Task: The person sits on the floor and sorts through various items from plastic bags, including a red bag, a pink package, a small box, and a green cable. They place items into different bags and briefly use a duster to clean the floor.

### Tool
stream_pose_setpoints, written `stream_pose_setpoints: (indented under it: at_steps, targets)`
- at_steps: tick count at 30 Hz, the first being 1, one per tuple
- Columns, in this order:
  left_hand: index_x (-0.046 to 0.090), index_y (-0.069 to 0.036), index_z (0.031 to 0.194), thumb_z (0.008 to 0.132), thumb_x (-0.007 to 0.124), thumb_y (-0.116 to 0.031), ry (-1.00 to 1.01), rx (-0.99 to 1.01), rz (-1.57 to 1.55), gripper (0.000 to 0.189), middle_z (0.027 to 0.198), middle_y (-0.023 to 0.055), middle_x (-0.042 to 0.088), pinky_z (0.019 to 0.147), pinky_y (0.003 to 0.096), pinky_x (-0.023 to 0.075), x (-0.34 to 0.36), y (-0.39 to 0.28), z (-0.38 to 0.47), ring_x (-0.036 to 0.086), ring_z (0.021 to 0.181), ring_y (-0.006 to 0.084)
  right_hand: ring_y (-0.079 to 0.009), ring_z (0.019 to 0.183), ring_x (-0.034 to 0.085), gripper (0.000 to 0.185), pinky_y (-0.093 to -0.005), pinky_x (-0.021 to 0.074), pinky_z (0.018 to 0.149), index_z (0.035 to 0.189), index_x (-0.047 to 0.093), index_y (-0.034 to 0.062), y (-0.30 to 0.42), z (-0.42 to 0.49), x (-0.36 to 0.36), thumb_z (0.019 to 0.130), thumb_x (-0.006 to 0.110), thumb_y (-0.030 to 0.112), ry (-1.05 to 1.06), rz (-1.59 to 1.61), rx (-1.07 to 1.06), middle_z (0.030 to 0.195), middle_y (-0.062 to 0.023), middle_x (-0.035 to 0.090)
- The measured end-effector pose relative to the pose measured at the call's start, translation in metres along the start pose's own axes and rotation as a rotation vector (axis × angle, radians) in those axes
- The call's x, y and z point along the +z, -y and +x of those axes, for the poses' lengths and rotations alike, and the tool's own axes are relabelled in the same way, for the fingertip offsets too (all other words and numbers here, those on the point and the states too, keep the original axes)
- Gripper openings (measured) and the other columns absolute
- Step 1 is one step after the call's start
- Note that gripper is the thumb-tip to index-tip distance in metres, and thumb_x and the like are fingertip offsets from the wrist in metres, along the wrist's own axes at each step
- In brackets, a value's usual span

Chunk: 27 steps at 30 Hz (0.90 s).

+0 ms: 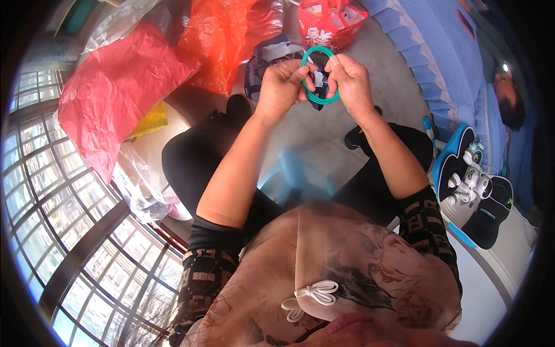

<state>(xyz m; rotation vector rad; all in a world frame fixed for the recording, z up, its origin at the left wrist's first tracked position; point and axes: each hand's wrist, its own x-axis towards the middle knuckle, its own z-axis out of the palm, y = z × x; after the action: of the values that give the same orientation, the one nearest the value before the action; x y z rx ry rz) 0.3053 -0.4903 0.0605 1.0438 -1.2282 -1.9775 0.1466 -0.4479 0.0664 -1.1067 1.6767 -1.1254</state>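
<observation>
A coil of thin green cord or wire is held up between both hands, above the floor and in front of the lap. My left hand pinches the coil's left side between thumb and fingers. On the other side, my right hand grips its right edge, fingertips curled inward. The strands form a round loop of several turns. Behind the hands, a dark fabric bag with pale and pink items in it stands on the floor, partly covered by my left hand.
A red shopping bag stands beyond the coil. Red plastic sheeting and an orange plastic bag lie at left, near a barred window. At right are a blue-covered bed, a tray with white gadgets, and another person.
</observation>
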Motion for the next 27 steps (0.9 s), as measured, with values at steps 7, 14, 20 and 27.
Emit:
stream_pose_setpoints:
  at_steps: [7,14,20,27]
  targets:
    - [0.063,-0.002,0.089,0.093,0.047,-0.013,0.235,0.080,-0.041,0.020,0.064,0.0026,0.059,0.043,0.0190,0.0349,0.028,-0.013,-0.001,0.044,0.045,0.0061,-0.0081,0.046,0.049,0.015,-0.0253,0.0395,0.040,0.084,0.056,0.0024,0.004,-0.016,0.018,0.087,0.044,0.011,0.132,-0.063,0.043,0.056,-0.0006,0.052]
    - [0.062,-0.001,0.094,0.094,0.047,-0.018,0.093,0.038,-0.024,0.023,0.066,-0.0003,0.055,0.049,0.0175,0.0354,-0.003,-0.039,0.002,0.043,0.051,0.0064,-0.0037,0.046,0.043,0.028,-0.0196,0.0333,0.040,0.084,0.060,0.0052,0.016,0.002,-0.036,0.093,0.049,0.029,0.026,0.189,0.062,0.055,0.0028,0.049]
    - [0.063,-0.004,0.092,0.093,0.050,-0.017,0.097,0.014,0.201,0.019,0.063,-0.0021,0.052,0.050,0.0179,0.0332,-0.010,-0.047,-0.001,0.041,0.052,0.0053,-0.0025,0.044,0.037,0.025,-0.0193,0.0261,0.039,0.082,0.057,0.0042,0.024,0.006,-0.057,0.093,0.050,0.026,0.142,0.382,-0.047,0.054,0.0034,0.046]
    - [0.062,-0.005,0.089,0.091,0.050,-0.010,0.430,0.096,0.306,0.013,0.062,-0.0037,0.046,0.053,0.0191,0.0298,0.001,-0.049,-0.001,0.039,0.058,0.0043,-0.0025,0.040,0.032,0.022,-0.0182,0.0238,0.038,0.086,0.055,0.0014,0.025,0.004,-0.068,0.093,0.049,0.022,0.212,0.678,0.094,0.052,0.0040,0.041]
